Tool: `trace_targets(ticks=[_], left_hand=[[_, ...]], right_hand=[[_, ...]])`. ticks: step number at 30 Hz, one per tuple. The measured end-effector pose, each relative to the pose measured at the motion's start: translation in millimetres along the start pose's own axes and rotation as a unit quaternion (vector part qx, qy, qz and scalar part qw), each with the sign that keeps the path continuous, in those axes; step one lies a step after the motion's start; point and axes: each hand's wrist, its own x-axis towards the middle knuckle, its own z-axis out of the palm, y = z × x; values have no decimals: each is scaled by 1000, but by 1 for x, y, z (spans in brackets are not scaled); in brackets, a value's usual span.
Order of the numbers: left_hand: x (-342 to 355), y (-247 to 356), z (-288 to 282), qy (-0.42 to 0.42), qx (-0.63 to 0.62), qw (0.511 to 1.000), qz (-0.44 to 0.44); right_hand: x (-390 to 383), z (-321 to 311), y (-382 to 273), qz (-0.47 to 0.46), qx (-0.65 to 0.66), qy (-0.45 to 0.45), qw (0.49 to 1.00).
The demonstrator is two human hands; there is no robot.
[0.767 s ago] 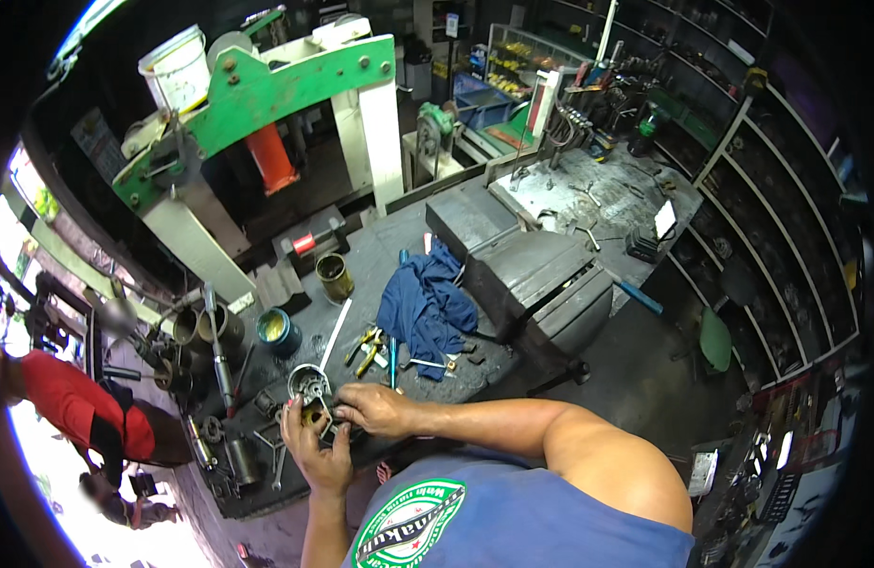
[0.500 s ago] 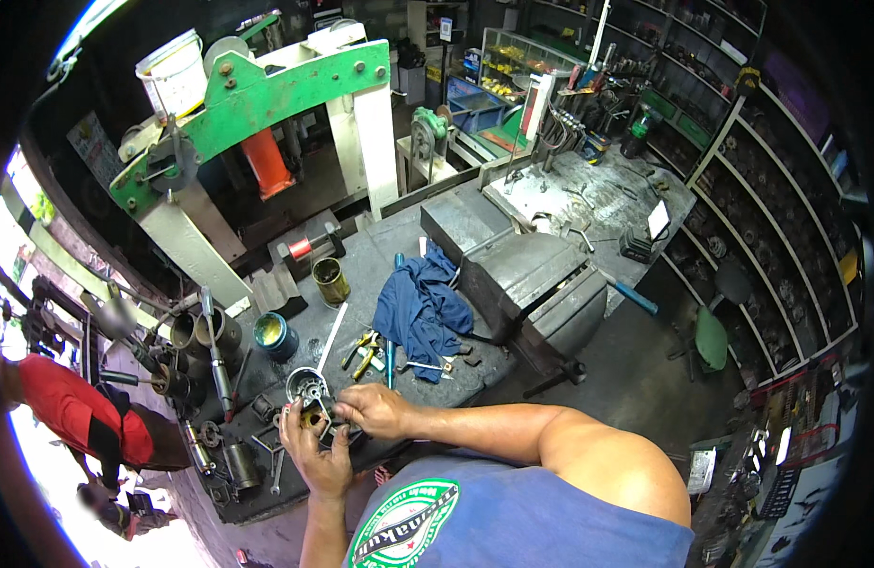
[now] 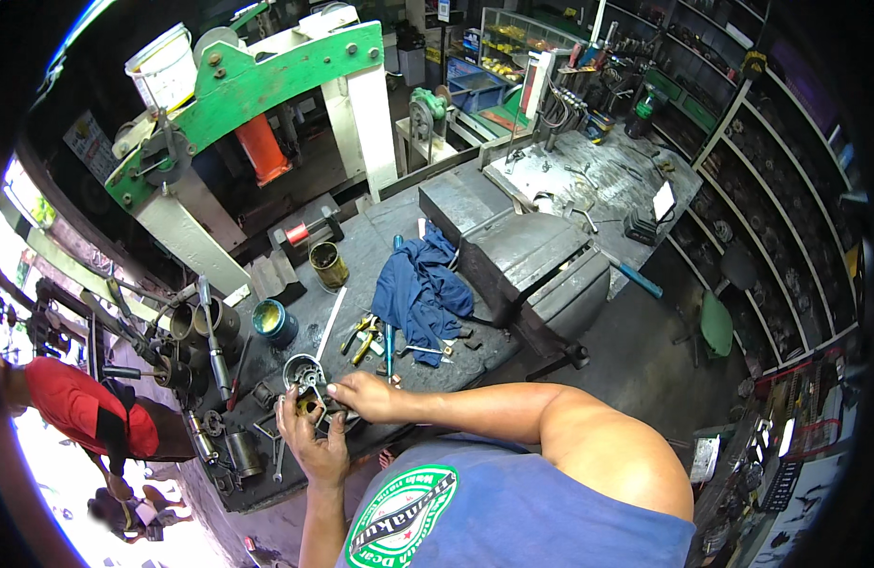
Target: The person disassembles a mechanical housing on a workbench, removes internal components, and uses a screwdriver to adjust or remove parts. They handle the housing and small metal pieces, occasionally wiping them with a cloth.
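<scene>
A grey cast-metal housing (image 3: 305, 370) with a round, ribbed opening is at the bench's near edge. Below that opening it has a smaller, yellowish cavity. My left hand (image 3: 314, 451) holds the housing from the near side, fingers curled over its lower part and thumb raised. From the right, my right hand (image 3: 366, 396) is closed in a pinch against the housing's side. A dark bit shows under its fingers, too small to name. Just beyond lie yellow-handled pliers (image 3: 364, 350), a blue bar (image 3: 390, 348) and a crumpled blue cloth (image 3: 418, 298).
A bench vise (image 3: 522, 275) stands right of the cloth. Open cans, including a blue tub (image 3: 275, 323), sit left of it. Wrenches (image 3: 279, 461) and metal cylinders lie at the left edge. A green press frame (image 3: 276, 83) rises behind. A person in red (image 3: 87, 402) is far left.
The whole view has tilted slightly, so the bench sits higher in the picture. Both hands stay at the housing, with only slight finger movement. The person in red has shifted a little.
</scene>
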Motion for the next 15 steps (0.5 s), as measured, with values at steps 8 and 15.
trace_targets(ticks=[8,15], left_hand=[[2,8,-4,-21,27,999,-25],[0,2,-3,-13,20,1000,-20]], right_hand=[[-12,-6,-5,-132,-173,47,975],[-6,-10,-17,272,326,-76,902]])
